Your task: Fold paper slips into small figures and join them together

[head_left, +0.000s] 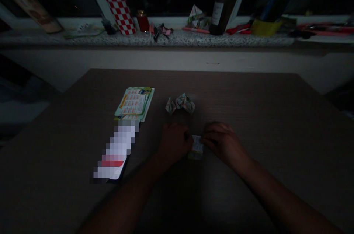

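Between my hands, low over the table, is a small folded piece of printed paper [197, 148]. My left hand [176, 141] is closed, with thumb and forefinger pinching the paper's left edge. At its upper right edge, my right hand [224, 142] has its fingertips pressed together on the paper. Just beyond the hands sit folded paper pieces [184, 103], pointed and printed in several colours. Dim light hides the finer folds.
To the left lies a stack of printed sheets [134, 102], with a lit phone [118, 153] in front of it. Behind the table [243, 97], a speckled windowsill [177, 40] carries a red-and-white checked bottle [121, 13], a dark bottle [218, 14], a red jar [142, 22] and pens.
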`<state>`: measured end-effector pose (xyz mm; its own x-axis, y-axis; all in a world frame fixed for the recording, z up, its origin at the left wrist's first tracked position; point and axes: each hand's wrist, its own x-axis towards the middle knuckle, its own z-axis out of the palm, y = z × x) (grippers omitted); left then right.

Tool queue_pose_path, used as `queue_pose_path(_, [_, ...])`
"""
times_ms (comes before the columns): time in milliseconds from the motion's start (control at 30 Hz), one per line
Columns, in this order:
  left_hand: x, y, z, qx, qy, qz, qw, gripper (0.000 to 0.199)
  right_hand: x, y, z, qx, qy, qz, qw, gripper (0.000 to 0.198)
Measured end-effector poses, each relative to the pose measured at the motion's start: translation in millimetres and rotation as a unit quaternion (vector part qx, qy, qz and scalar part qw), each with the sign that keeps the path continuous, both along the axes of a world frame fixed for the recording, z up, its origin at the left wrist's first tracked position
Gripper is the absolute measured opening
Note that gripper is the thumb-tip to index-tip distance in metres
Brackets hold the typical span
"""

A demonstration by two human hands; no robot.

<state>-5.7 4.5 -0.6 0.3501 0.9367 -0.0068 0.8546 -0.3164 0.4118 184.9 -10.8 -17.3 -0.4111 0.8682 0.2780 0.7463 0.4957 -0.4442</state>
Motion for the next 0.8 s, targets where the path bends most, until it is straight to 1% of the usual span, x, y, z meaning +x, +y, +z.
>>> queue_pose_path(233, [0.6,-1.0,1.2,-0.001,0.003,-0.005,1.0,0.014,6.7,-5.5,1.6,-0.014,-0.001,0.011,1.0,0.013])
queue_pose_path(400, [0.8,-1.6,1.0,0.0,0.005,0.0,1.0,0.013,8.2,-8.6,4.6,-0.024,-0.008,0.01,1.0,0.024])
queue_pose_path(467, [0.8,-1.5,0.1,0.0,0.005,0.001,1.0,0.012,8.2,-11.1,6.8,-0.028,-0.009,0.01,1.0,0.03])
queue_pose_path(600, [0.6,-1.3,-1.2,0.002,-0.002,0.003,1.0,0.012,9.2,-16.0,9.3,-0.041,-0.008,0.012,0.999,0.05])
queue_pose_path(667, [-0.5,-1.4,-1.8,0.001,-0.016,0.003,1.0,0.011,10.4,-15.7,7.9,-0.047,0.005,0.02,0.999,0.057])
queue_pose_path(733, [-2.9,-1.8,-2.5,-0.004,-0.051,0.01,0.999,0.01,11.6,-12.9,5.6,-0.054,0.03,0.026,0.998,0.062])
queue_pose_path(800, [-6.7,-2.9,-3.1,-0.016,-0.109,0.036,0.993,0.012,11.9,-8.9,3.7,-0.056,0.071,0.015,0.996,0.059])
